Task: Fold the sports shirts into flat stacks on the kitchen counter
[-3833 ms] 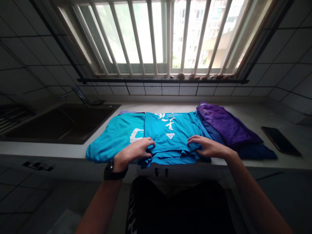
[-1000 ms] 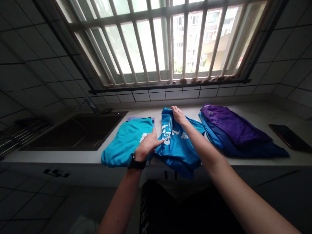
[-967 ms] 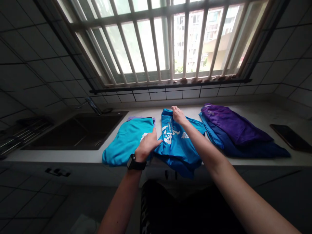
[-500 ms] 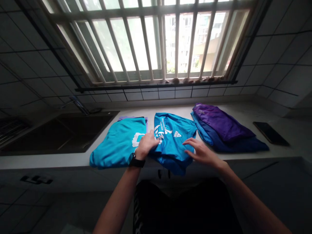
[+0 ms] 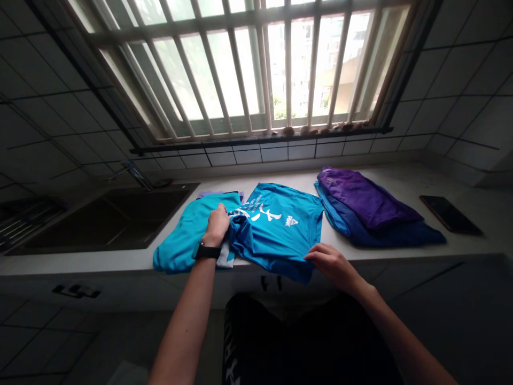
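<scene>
A bright blue T-shirt (image 5: 280,224) with white print lies across the counter in front of me, its near edge hanging over the front. My left hand (image 5: 218,223), with a dark watch on the wrist, is closed on the shirt's bunched left end. At the shirt's near right edge, my right hand (image 5: 331,262) pinches the fabric between thumb and fingers. Under and beside my left hand lies a folded teal garment (image 5: 184,232), with lilac cloth showing behind it.
On the right, a purple garment (image 5: 368,198) lies on a dark blue one (image 5: 401,233). A phone (image 5: 451,214) rests farther right. A dark sink (image 5: 100,219) with a faucet (image 5: 137,175) is at left. Behind the counter stands a barred window (image 5: 256,75).
My left hand has moved left and drawn the blue T-shirt's left end over the teal garment. My right hand has lowered to the shirt's near right edge and closed on it.
</scene>
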### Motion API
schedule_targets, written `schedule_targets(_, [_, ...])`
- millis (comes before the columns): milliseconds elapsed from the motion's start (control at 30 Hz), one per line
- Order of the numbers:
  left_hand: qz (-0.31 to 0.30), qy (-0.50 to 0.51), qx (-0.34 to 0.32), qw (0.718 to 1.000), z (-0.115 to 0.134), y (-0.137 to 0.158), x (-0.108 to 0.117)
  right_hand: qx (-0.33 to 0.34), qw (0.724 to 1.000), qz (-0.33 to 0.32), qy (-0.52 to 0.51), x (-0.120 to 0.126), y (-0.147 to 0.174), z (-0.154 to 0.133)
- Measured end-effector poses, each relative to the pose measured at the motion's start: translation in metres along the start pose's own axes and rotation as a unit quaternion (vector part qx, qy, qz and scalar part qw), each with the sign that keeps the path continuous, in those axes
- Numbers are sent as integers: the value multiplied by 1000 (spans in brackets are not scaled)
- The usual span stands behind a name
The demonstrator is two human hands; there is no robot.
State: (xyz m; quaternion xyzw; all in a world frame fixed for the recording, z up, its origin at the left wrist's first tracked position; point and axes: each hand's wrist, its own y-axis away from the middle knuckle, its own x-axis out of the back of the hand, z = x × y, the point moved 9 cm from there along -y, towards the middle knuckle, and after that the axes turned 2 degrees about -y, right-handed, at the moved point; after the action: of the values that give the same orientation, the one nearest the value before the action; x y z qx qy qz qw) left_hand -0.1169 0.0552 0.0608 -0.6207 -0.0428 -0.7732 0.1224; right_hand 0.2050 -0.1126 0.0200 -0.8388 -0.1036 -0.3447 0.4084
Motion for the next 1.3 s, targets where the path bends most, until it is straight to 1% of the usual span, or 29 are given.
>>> schedule_targets(67, [-3,0,-33,999,3,1,2,-5,999,-20,-38,7,2,-1])
schedule_targets(100, [3,8,-66,998,9,4,6,-10,998,-26,-50,10,3,-2])
schedule_targets(133, [11,25,-115,993,18,9,11,-16,998,-23,-54,15,4,-2])
schedule_targets(167, [13,47,-177,983,30,17,15,-24,998,-11,-51,19,6,-1])
schedule_targets(200, [4,68,-246,967,42,28,19,-32,999,8,-42,25,7,0])
schedule_targets(267, [-53,92,-370,923,61,55,17,-47,998,48,-13,34,12,2])
schedule_targets(300, [-88,90,-410,903,65,68,14,-53,997,62,6,36,14,2])
schedule_targets(333, [-119,83,-433,890,65,77,9,-59,995,76,25,38,18,1])
schedule_targets(367, [-138,73,-440,885,62,83,5,-62,993,95,44,39,23,-1])
schedule_targets(400, [-141,64,-437,886,58,86,2,-66,989,122,57,40,29,-5])
schedule_targets(467, [-111,54,-421,899,46,85,2,-81,980,176,50,37,45,-14])
schedule_targets(500, [-85,53,-409,907,39,83,4,-103,976,191,31,32,54,-16])
schedule_targets(533, [-59,54,-396,915,32,81,7,-144,972,183,3,21,62,-14])
schedule_targets(567, [-38,54,-384,921,26,79,9,-207,965,156,-29,6,70,-8])
schedule_targets(600, [-25,52,-376,925,21,78,11,-281,950,116,-69,-12,78,0])
schedule_targets(633, [-21,46,-372,927,17,78,12,-349,927,76,-115,-31,87,8])
schedule_targets(667, [-23,35,-370,928,14,79,11,-401,900,44,-164,-48,93,13])
schedule_targets(700, [-29,21,-370,928,12,79,9,-432,875,27,-215,-62,96,16])
schedule_targets(733, [-37,7,-370,928,11,81,7,-448,854,29,-262,-72,95,18])
schedule_targets(800, [-47,-13,-364,930,11,82,3,-471,818,56,-326,-83,90,24])
schedule_targets(867, [-51,-18,-354,934,12,83,1,-509,782,72,-353,-90,88,30])
schedule_targets(900, [-49,-18,-347,936,12,84,1,-524,770,76,-356,-91,88,32])
schedule_targets(933, [-46,-19,-340,939,13,85,1,-532,764,80,-355,-89,87,34])
schedule_targets(1000, [-40,-24,-330,943,13,87,3,-526,770,103,-347,-77,83,36])
schedule_targets(1100, [-37,-26,-338,940,18,100,6,-506,787,146,-321,-45,83,43])
schedule_targets(1167, [-46,-8,-364,930,24,116,6,-508,795,168,-286,-20,89,53])
schedule_targets(1233, [-73,17,-395,916,31,136,1,-521,797,180,-246,3,100,65])
schedule_targets(1300, [-122,39,-415,901,36,156,-8,-529,804,183,-202,22,112,73])
